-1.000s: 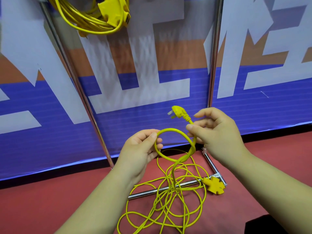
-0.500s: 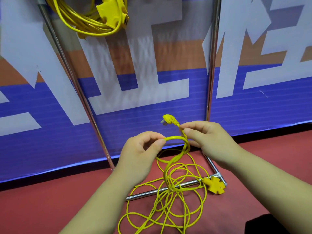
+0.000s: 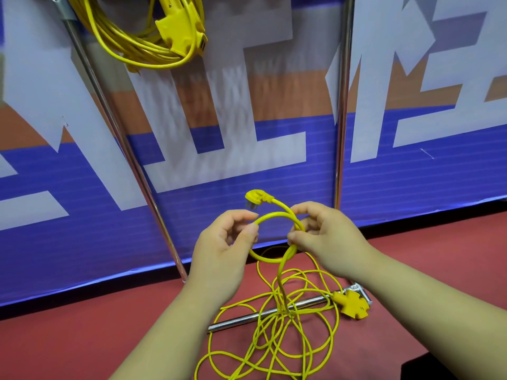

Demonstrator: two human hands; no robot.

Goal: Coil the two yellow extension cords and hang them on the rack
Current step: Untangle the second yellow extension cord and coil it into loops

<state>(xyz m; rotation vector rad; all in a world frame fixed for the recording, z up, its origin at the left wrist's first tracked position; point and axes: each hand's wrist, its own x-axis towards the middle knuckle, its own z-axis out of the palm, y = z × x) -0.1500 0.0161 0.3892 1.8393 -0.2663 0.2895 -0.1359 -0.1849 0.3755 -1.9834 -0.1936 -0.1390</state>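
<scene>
One cord loop (image 3: 277, 213) under the plug (image 3: 253, 197) is pinched by the left hand (image 3: 222, 248) and the right hand (image 3: 329, 239), and new loops should be kept the same size.

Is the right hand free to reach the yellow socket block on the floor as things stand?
Probably not yet: the right hand pinches the cord loop. The socket block lies uncovered on the floor below it, so letting go should open the way.
</scene>
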